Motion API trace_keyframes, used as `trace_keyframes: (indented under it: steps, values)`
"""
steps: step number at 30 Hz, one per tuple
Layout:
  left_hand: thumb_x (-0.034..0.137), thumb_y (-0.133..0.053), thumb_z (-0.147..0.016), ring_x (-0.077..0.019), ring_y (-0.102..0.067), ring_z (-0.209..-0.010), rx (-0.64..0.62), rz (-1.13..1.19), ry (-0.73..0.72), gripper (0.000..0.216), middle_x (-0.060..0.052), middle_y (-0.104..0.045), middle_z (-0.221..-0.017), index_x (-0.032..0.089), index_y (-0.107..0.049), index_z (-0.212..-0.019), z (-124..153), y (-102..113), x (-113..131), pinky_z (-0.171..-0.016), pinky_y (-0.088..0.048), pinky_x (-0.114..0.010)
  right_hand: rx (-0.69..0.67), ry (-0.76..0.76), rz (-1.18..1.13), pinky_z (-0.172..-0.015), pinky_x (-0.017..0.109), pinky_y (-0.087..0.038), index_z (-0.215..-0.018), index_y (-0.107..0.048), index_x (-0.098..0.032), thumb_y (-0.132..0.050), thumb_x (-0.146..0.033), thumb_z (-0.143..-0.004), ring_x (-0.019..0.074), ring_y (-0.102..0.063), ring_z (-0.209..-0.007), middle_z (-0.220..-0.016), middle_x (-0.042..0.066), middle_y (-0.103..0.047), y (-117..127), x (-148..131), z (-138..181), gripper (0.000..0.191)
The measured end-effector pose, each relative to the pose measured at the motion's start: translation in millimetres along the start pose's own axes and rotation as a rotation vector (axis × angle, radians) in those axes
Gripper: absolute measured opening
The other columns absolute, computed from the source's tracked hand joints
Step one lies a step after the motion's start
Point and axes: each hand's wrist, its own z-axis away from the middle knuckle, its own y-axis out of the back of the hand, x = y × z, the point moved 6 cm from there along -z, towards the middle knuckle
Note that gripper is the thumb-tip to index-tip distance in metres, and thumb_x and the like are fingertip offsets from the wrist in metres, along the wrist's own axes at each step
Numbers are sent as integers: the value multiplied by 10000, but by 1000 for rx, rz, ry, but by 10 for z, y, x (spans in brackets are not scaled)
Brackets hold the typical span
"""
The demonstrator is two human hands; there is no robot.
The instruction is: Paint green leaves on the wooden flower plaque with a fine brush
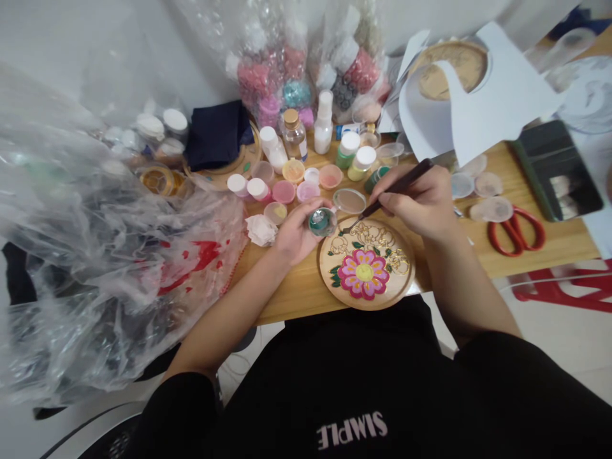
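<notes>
In the head view, my left hand (pixel 297 234) is closed around a small green pot (pixel 322 222). I hold it just beside the rim of the wooden disc (pixel 396 280), which lies at the desk (pixel 296 296) edge, probably so the way between them is short. My right hand (pixel 423 203) grips the dark stick (pixel 399 186) like a pen. Its tip is too small to make out, and my fingers hide the pot's side.

Desk (pixel 301 296): bare strip at 8 o'clock of painted disc (pixel 366 268), passable. 12 o'clock: paint jars (pixel 287 185), packed tight. 9 o'clock: plastic bags (pixel 95 255) spilling over the edge. 3 o'clock: red scissors (pixel 516 231), loose lids (pixel 488 209).
</notes>
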Motion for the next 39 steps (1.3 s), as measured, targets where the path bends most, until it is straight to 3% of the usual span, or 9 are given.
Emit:
trace_keyframes:
  steps: [19,39]
  values:
    - [171,-472,-929,-126,-580,-543,-19,-27,-24,305,-31,-622,-612,146,-646,-681,-1,8,5,-523,-443,-237,-2,2,9,-507,308,-494,-683,-688,-227,-640,-169,-746,141,-584,-531,-552,-6,-585,2,-6,2,98]
    - [209,-552,-911,-115,-560,-541,1,-12,9,252,-15,-597,-608,153,-634,-679,5,-5,5,-523,-419,-228,13,-17,10,-497,301,-487,-660,-693,-222,-632,-167,-710,131,-552,-493,-524,-18,-572,5,-36,-6,96]
